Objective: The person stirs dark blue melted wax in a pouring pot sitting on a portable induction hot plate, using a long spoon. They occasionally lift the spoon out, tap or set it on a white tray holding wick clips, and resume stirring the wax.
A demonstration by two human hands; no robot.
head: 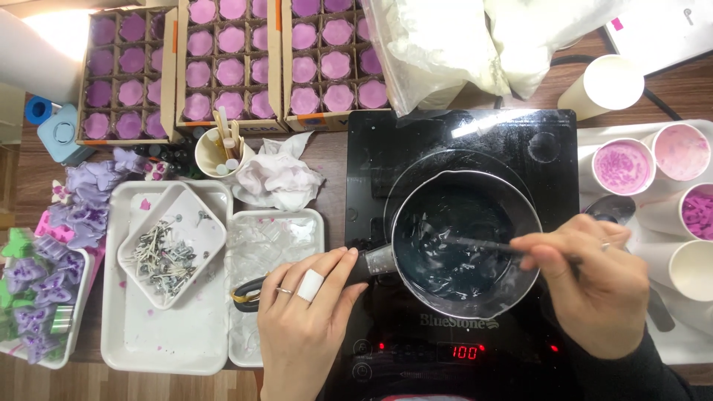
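Observation:
A metal saucepan (520,286) with clear melting liquid and pale flakes sits on a black induction cooktop (386,160) with a lit red display. My left hand (304,315), a white bandage on one finger, grips the pan's handle (364,261) at the left of the pan. My right hand (590,286) holds a thin dark stirring stick (479,243) whose tip reaches into the liquid.
Cardboard trays of purple flower-shaped candles (230,70) line the far edge. White trays hold metal wick tabs (167,256) and clear moulds (271,238). Purple butterfly shapes (85,200) lie left. Paper cups with purple bits (622,167) stand right, bags of white flakes (438,44) behind.

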